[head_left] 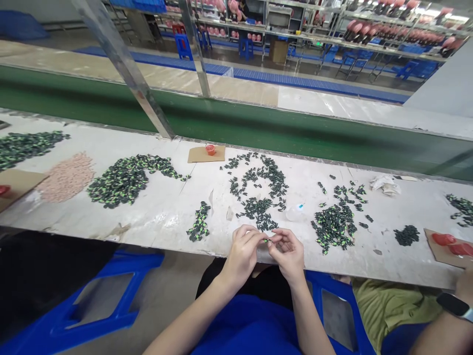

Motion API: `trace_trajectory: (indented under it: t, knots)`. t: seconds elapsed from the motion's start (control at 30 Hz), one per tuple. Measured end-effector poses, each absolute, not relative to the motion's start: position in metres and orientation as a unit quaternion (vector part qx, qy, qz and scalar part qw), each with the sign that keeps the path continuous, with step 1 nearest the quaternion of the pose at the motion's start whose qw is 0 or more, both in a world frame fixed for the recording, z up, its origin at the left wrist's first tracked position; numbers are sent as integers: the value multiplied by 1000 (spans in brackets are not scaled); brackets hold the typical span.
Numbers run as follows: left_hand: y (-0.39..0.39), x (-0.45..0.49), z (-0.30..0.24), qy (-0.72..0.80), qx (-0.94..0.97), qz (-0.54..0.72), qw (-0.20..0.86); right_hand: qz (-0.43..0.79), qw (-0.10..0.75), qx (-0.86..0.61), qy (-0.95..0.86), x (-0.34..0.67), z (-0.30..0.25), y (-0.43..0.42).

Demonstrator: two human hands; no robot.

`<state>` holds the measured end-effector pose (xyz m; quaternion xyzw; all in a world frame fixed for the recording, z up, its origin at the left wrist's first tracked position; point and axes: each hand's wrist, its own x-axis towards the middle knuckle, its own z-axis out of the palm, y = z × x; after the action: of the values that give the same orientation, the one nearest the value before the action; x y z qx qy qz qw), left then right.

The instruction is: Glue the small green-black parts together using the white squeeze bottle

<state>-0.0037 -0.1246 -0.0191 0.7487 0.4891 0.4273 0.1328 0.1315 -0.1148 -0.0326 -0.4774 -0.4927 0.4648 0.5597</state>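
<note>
Tiny green-and-black piece (266, 240) sits low in the centre of the frame, pinched right where the two sets of fingertips meet. The left hand (242, 254) is curled, thumb and forefinger closed on it, and the right hand (288, 252) comes in from the other side with its fingers nipped on the same speck. Both hands hover over the near edge of the white table (166, 212). Just above them lies a loose scatter of dark pieces (258, 204), and to its right a small clear bottle (297, 212) is lying down. A little heap (199, 223) sits to the left and a thicker one (334, 226) to the right. Further left there's a big green-black mound (123, 180), then a pink pile (66, 176). Behind the scatter is a cardboard scrap (201, 155) carrying a red cup (210, 149). Across the upper middle runs the green conveyor belt (258, 123). At the lower right corner, a co-worker's wrist wears a watch (456, 305).
</note>
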Motion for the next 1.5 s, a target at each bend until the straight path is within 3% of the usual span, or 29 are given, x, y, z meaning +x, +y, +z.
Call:
trace_trajectory:
  t: [0.13,0.23,0.43,0.6,0.87,1.17,1.5]
  knots:
    - [-116,-8,-19,486,758,403,166,421,524,-491,-554,146,-31,-114]
    - [-101,-34,-15,546,727,370,188,312,513,-537,-593,172,-28,-113]
    - [-81,-110,-13,759,569,311,54,-2,545,-661,-515,222,-16,-102]
    - [-65,-135,-29,758,597,254,63,-124,508,-627,-578,198,-9,-95]
    - [-54,-146,-43,670,678,292,80,68,436,-685,-579,161,-41,-72]
    - [-73,-108,-33,593,687,399,133,338,550,-602,-470,163,-26,-82]
    - [-95,-24,-49,461,785,383,156,464,682,-473,-311,164,-21,-88]
